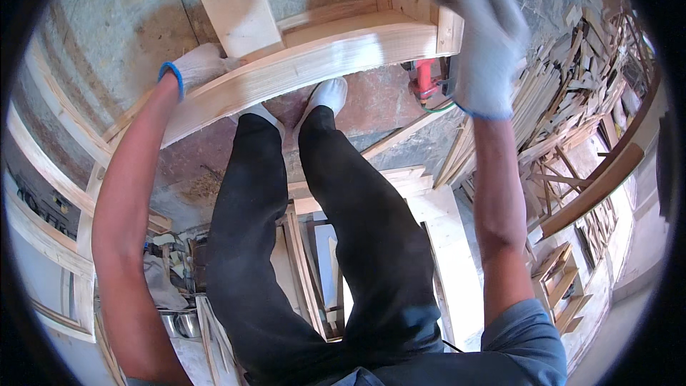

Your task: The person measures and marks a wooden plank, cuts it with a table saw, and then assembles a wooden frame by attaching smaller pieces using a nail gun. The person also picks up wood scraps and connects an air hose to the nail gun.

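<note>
A pale wooden frame [321, 58] spans the floor in front of me, with a long beam along its near side and a wide board [236, 7] joining it from the far side. My left hand [202, 68], in a white glove with a blue cuff, is closed on the beam's top edge beside that board. Over the frame's right end is my right hand [489, 39], also gloved. Motion smears its fingers near the corner, so I cannot make out whether they touch wood. Just below that corner stands a red tool [425, 78] with a green hose.
My feet [325, 96] are on the floor close behind the beam. A large heap of wood strips [572, 78] lies to the right, with a curved wooden piece [600, 189] nearer me. More wooden framing [53, 179] stands at left. Boards and tools lie behind my legs.
</note>
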Motion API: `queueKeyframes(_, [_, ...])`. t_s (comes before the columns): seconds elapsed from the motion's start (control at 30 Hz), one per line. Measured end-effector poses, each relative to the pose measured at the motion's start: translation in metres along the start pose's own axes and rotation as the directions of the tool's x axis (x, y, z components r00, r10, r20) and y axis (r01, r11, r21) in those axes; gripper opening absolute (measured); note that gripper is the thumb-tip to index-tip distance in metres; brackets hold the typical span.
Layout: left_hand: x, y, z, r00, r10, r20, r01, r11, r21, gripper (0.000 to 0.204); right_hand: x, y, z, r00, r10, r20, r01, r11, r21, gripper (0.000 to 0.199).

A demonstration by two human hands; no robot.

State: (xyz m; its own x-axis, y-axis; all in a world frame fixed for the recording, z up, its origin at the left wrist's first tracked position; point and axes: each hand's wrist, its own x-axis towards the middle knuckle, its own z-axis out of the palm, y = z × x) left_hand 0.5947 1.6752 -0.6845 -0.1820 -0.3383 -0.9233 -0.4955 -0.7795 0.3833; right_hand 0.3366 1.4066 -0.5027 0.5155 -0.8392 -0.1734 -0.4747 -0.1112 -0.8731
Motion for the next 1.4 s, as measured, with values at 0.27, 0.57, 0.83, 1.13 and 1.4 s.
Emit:
queueKeyframes(0.27, [-0.019,0.031,-0.014,0.997,-0.048,0.058,0.051,0.997,-0.055,0.073,-0.158,0.252,-0.117,0.765,0.635,-0.111,-0.584,0.61,-0.535,0.039])
queueKeyframes(0.57, [-0.016,0.021,-0.01,0.997,-0.075,0.013,0.074,0.992,0.1,0.053,-0.16,0.355,-0.061,0.772,0.599,-0.212,-0.522,0.407,-0.749,0.037])
queueKeyframes(0.83, [-0.019,0.028,-0.014,1.0,-0.002,-0.031,0.009,0.975,0.224,0.062,-0.138,0.305,-0.073,0.806,0.575,-0.139,-0.469,0.478,-0.743,0.031])
queueKeyframes(1.13, [-0.109,0.05,-0.005,0.593,0.015,-0.805,-0.11,0.992,-0.063,0.043,-0.135,0.111,-0.187,0.649,0.76,0.016,-0.422,0.378,-0.824,0.036])
queueKeyframes(1.4, [-0.226,0.213,0.176,0.966,0.17,-0.197,-0.253,0.439,-0.862,0.022,-0.232,-0.09,-0.232,0.742,0.657,0.132,-0.602,0.74,-0.299,0.049])
